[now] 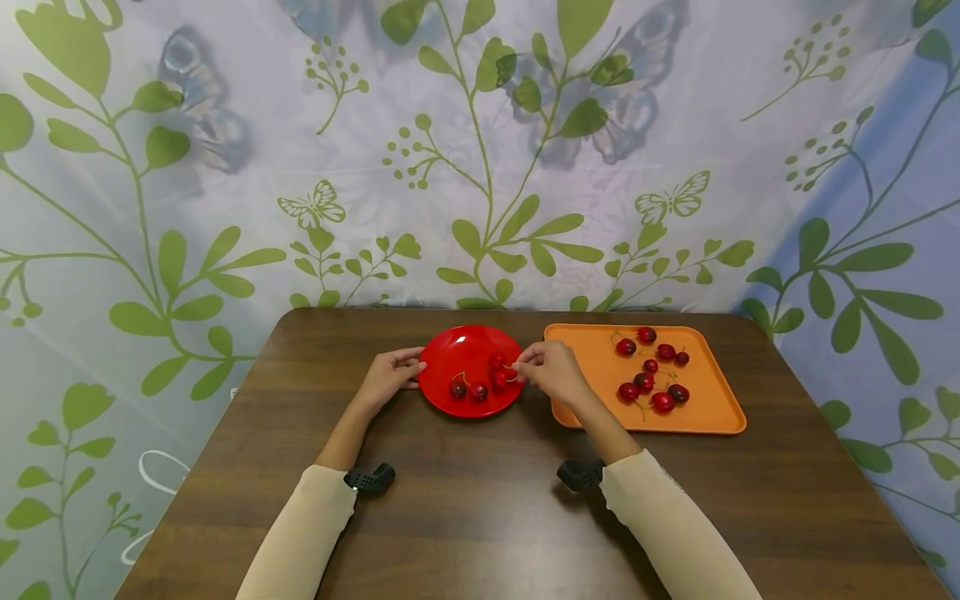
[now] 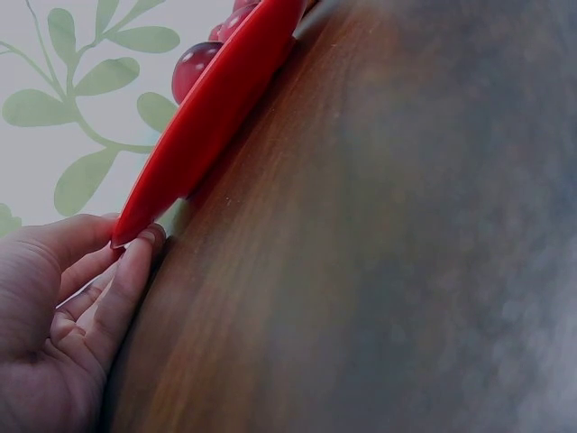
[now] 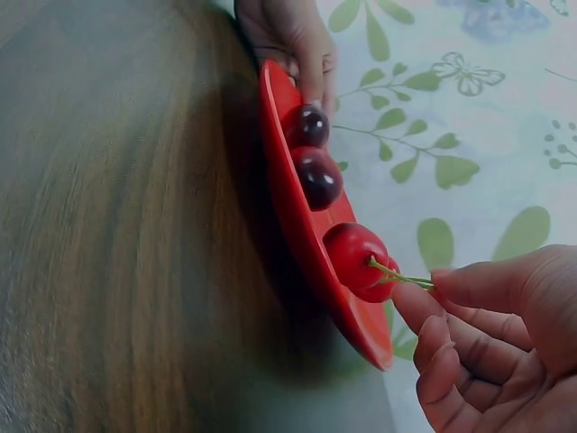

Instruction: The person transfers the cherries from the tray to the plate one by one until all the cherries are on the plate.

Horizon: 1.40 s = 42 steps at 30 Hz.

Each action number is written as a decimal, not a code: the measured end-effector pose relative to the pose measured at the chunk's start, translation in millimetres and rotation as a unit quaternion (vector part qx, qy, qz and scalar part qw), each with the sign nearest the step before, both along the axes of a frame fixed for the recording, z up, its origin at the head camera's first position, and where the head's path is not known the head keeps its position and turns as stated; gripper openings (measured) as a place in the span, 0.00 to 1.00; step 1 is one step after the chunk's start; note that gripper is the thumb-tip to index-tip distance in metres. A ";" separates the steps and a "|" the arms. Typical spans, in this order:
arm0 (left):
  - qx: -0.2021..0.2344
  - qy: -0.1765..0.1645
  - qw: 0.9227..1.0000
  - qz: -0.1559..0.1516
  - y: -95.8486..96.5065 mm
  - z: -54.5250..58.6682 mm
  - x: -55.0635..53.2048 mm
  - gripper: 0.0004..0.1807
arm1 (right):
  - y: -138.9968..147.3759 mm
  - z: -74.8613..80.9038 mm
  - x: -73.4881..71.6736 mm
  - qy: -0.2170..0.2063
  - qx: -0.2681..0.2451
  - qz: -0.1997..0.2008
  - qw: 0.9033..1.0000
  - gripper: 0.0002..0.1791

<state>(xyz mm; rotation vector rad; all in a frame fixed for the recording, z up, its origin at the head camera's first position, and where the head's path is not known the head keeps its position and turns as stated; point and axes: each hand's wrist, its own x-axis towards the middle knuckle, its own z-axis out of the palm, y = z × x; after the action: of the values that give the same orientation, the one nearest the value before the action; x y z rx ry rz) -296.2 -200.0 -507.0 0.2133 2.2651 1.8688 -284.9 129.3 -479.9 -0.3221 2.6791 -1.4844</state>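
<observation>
A round red plate (image 1: 461, 354) lies on the wooden table. At its left rim my left hand (image 1: 386, 379) pinches the edge between thumb and fingers, as the left wrist view shows too. My right hand (image 1: 553, 371), over the plate's right side, pinches the thin green stems (image 3: 404, 277) of two bright red cherries (image 3: 353, 253) between thumb and index finger. Those cherries are at the plate's surface; whether they rest on it I cannot tell. Another pair of darker cherries (image 1: 478, 391) sits on the plate towards its front.
An orange rectangular tray (image 1: 708, 410) stands to the right of the plate, carrying several cherries (image 1: 662, 402) with stems. The brown table (image 1: 465, 508) ends at the back against a leaf-patterned cloth (image 1: 420, 250). A dark wrist strap (image 1: 581, 475) is on my right arm.
</observation>
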 end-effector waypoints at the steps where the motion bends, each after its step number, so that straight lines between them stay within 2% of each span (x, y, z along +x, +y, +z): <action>1: 0.000 -0.001 1.000 0.000 0.1 0.2 0.0 0.23 | -0.5 -0.5 0.0 -0.005 -0.004 0.001 1.000 0.07; 7: -0.003 0.003 1.000 -0.003 0.7 1.3 -0.3 0.24 | -2.7 -3.4 0.0 -0.024 -0.017 -0.006 1.000 0.07; 13: -0.001 -0.003 1.000 -0.001 0.9 0.4 -0.1 0.24 | -4.9 -8.2 -0.4 -0.018 -0.014 -0.014 1.000 0.07; 17: -0.002 -0.013 1.000 0.004 0.7 -1.8 0.7 0.24 | -5.6 -10.4 -0.5 -0.008 0.007 -0.021 1.000 0.07; 25: -0.001 -0.004 1.000 0.003 1.1 -1.5 1.8 0.23 | -5.7 -10.6 1.8 -0.011 0.082 -0.043 0.996 0.07; 30: -0.004 0.001 1.000 0.000 0.9 0.2 1.3 0.23 | -5.9 -11.1 3.1 -0.008 0.097 -0.039 0.995 0.07; 42: -0.002 -0.009 1.000 0.000 1.6 -0.6 -0.2 0.24 | 4.7 -6.9 12.1 0.025 0.090 -0.021 0.995 0.09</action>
<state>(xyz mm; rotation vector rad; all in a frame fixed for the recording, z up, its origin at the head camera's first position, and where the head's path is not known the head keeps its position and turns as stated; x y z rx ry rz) -296.4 -198.4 -507.6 0.1964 2.2573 1.8575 -272.8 134.0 -486.8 -0.2980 2.8492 -1.2479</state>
